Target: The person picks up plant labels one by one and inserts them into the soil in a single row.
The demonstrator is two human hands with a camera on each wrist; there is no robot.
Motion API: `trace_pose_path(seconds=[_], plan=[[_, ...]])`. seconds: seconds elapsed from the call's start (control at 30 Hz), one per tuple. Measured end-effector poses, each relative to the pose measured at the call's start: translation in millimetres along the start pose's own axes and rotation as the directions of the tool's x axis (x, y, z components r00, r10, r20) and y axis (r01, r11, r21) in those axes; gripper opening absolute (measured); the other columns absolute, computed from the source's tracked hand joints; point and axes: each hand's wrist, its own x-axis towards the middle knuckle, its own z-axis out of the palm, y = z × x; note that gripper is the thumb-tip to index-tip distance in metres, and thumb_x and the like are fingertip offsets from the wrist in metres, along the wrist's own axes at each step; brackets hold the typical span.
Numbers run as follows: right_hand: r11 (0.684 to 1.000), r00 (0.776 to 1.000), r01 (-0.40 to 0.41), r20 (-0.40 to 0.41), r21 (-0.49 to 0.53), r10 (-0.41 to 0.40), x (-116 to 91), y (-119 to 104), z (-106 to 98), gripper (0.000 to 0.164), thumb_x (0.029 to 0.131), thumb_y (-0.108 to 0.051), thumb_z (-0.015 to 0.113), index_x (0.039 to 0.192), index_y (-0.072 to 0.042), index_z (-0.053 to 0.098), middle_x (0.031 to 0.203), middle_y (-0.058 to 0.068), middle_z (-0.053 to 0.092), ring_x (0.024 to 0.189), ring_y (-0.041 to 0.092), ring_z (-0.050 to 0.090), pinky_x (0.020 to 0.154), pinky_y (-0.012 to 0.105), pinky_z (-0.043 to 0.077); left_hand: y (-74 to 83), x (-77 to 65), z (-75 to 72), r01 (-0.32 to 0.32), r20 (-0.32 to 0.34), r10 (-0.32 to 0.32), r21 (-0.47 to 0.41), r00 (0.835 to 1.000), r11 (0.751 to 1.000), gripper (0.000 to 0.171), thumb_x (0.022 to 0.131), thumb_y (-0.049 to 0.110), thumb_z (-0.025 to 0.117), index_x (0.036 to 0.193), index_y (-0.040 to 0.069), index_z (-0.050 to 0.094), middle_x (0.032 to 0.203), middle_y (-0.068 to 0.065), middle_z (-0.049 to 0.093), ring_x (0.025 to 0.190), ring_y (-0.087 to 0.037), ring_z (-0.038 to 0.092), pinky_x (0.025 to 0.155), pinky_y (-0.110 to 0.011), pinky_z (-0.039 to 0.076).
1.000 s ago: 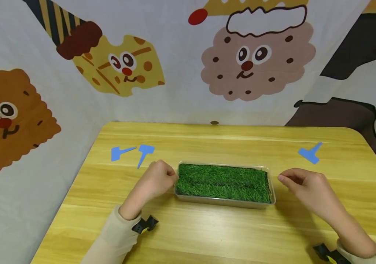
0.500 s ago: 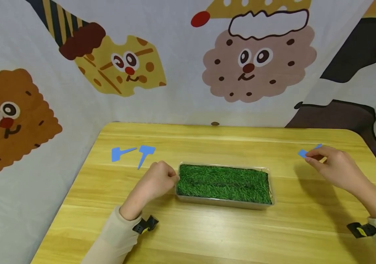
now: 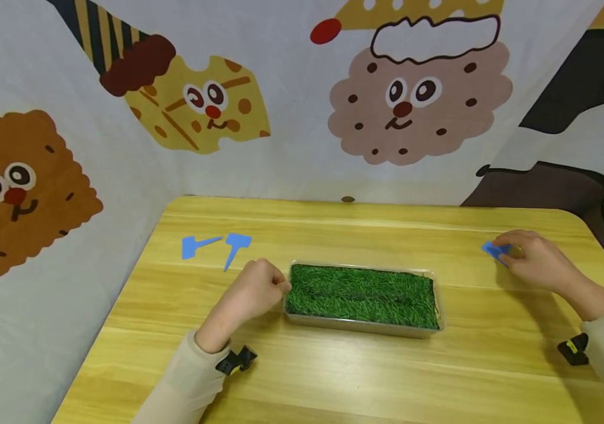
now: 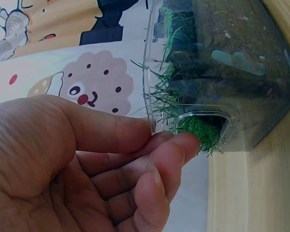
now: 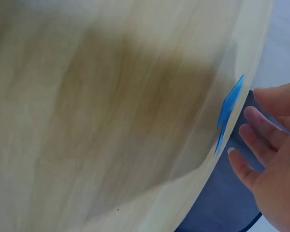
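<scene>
A clear plastic box (image 3: 362, 327) filled with green artificial grass (image 3: 360, 293) stands mid-table. My left hand (image 3: 253, 291) is at its left end; in the left wrist view the thumb and forefinger pinch the box's rim (image 4: 147, 72). At the right, my right hand (image 3: 543, 262) hovers over a blue T-shaped plant label (image 3: 494, 249). In the right wrist view that label (image 5: 230, 102) lies on the wood, the fingers spread beside it with a gap. Part of the label is hidden by the fingers in the head view.
Two more blue plant labels, one sideways (image 3: 189, 247) and one pointing down (image 3: 238, 242), lie at the table's back left. The wooden table (image 3: 334, 377) meets a cartoon-printed cloth (image 3: 291, 171) behind it.
My right hand has moved right and back from beside the box to the blue label, its fingers now parted over it. The left hand stays at the box's left end.
</scene>
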Motion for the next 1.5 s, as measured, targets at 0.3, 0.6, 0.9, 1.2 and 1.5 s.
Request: trace_pose_path(seconds=[0.3,0.6,0.9,1.2,1.5], plan=[[0.996,0.996,0.036,0.078,-0.076,-0.030,2,9,-2,0.041,0.086,-0.009,0.067,0.124,0.004,0.056,0.122,0.031,0.050,0.102,0.047,0.054,0.075,0.058,0.046,0.4,-0.4,-0.9,0.000,0.004,0.000,-0.004,1.000,1.000,0.050,0.090,0.014,0.064,0.046,0.016,0.040,0.043,0.007,0.025,0.038,-0.009,0.024,0.038,-0.020,0.023],[0.993,0.992,-0.053,0.113,-0.107,0.065,4,13,-4,0.060,0.091,-0.038,0.062,0.126,0.010,0.052,0.108,0.031,0.059,0.094,0.044,0.058,0.069,0.054,0.046,0.6,-0.9,-1.9,0.003,0.010,-0.003,-0.010,1.000,1.000,0.050,0.090,0.015,0.064,0.046,0.016,0.039,0.043,0.007,0.025,0.038,-0.009,0.024,0.038,-0.021,0.023],[0.984,0.981,-0.145,0.114,-0.107,0.157,1,15,-3,0.061,0.093,-0.044,0.056,0.117,0.011,0.055,0.088,0.018,0.065,0.072,0.032,0.062,0.061,0.044,0.047,0.0,-0.4,-1.7,0.001,0.008,-0.001,-0.005,1.000,1.000,0.051,0.090,0.015,0.064,0.046,0.016,0.038,0.043,0.007,0.023,0.039,-0.009,0.022,0.039,-0.021,0.021],[0.993,0.992,-0.075,0.089,-0.095,0.084,3,10,-13,0.039,0.089,-0.036,0.065,0.105,0.000,0.067,0.091,0.012,0.067,0.082,0.035,0.061,0.065,0.049,0.047,-0.4,-0.2,-1.6,0.000,0.005,0.000,-0.004,1.000,1.000,0.050,0.090,0.014,0.064,0.046,0.016,0.039,0.043,0.007,0.024,0.039,-0.009,0.023,0.038,-0.020,0.021],[0.995,0.976,-0.074,0.200,-0.074,0.087,5,18,-18,0.060,0.075,-0.041,0.078,0.110,0.005,0.063,0.102,0.020,0.064,0.094,0.042,0.059,0.075,0.055,0.046,-0.5,0.1,-1.6,-0.004,0.004,0.004,0.003,1.000,1.000,0.051,0.090,0.015,0.064,0.045,0.016,0.038,0.043,0.008,0.022,0.039,-0.009,0.021,0.038,-0.021,0.021]])
